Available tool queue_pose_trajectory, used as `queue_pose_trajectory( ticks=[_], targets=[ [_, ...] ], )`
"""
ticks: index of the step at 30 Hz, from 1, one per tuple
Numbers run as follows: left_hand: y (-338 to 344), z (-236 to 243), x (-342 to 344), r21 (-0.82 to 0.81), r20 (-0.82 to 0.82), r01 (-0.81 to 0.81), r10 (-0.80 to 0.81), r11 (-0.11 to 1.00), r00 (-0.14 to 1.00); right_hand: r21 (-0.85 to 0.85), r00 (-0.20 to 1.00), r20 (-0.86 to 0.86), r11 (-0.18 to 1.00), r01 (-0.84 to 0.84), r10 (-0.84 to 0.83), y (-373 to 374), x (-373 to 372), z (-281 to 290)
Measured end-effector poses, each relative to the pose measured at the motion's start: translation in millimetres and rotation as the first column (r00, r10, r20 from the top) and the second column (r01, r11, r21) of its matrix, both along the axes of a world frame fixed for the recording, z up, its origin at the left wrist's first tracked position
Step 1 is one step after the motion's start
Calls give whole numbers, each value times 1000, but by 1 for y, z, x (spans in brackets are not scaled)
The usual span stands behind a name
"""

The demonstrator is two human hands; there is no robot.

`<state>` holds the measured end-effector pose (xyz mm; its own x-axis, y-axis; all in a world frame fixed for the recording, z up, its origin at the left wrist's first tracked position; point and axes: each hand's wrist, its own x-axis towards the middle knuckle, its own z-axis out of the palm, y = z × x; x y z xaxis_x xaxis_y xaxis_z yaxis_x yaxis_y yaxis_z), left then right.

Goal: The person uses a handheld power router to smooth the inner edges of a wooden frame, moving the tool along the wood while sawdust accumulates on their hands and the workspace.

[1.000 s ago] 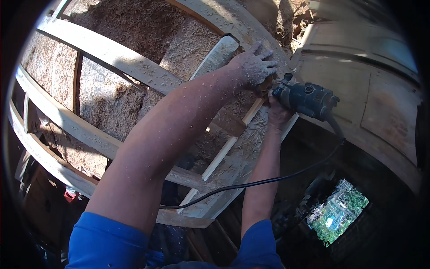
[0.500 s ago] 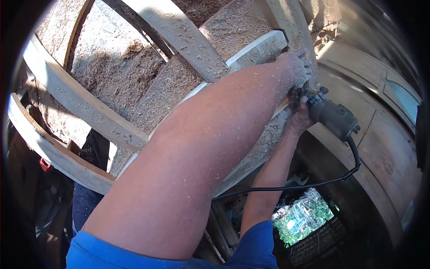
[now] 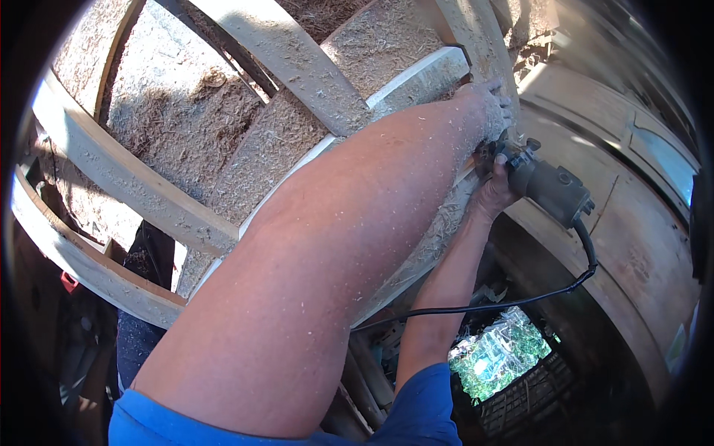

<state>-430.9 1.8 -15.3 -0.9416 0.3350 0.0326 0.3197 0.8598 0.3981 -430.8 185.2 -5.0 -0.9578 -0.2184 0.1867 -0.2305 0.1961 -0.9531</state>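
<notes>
My left arm crosses the middle of the view. Its dusty left hand (image 3: 491,106) lies over a curved wooden piece (image 3: 482,37), fingers bent around something I cannot make out. Just below that wrist, my right hand (image 3: 496,192) grips a corded power tool (image 3: 559,187), its thumb on top. The tool has a grey-green cylindrical motor housing pointing right. Its dark working end meets the wood, largely hidden by my left wrist. A pale wooden rail (image 3: 424,78) runs beneath my left forearm.
Curved wooden slats (image 3: 130,163) sprinkled with shavings cover the upper left, with boards and sawdust (image 3: 186,104) below them. A black cord (image 3: 483,306) crosses my right forearm. Wooden panels (image 3: 632,245) stand at right. Dark clutter fills the lower right, near a bright opening (image 3: 500,355).
The view has shifted slightly, so the wood appears a little further left and up. Both hands and the power tool keep nearly the same places along the wood.
</notes>
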Motion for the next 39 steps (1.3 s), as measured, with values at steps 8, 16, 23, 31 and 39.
queue_pose_trajectory(
  ticks=[8, 16, 23, 31, 39],
  targets=[
    [1, 2, -1, -11, 13, -3, 3, 1000, 1000, 31, 996, -76, 998, 45, -43, 1, 1, 1],
    [0, 3, -1, -18, -19, 3, -4, 1000, 1000, 33, 996, -60, 998, 62, -60, -1, 3, 3],
    [-2, 4, -1, 29, -15, 9, -8, 1000, 1000, 28, 999, -49, 1000, 15, -14, 2, 1, 2],
    [-2, 2, 1, 13, 0, 36, -36, 999, 999, 46, 994, -76, 996, 81, -77, 6, 12, 0],
    [-10, 4, 8, 45, -10, 54, -54, 998, 998, 43, 991, -46, 991, 125, -123, 0, 24, 1]
  ],
)
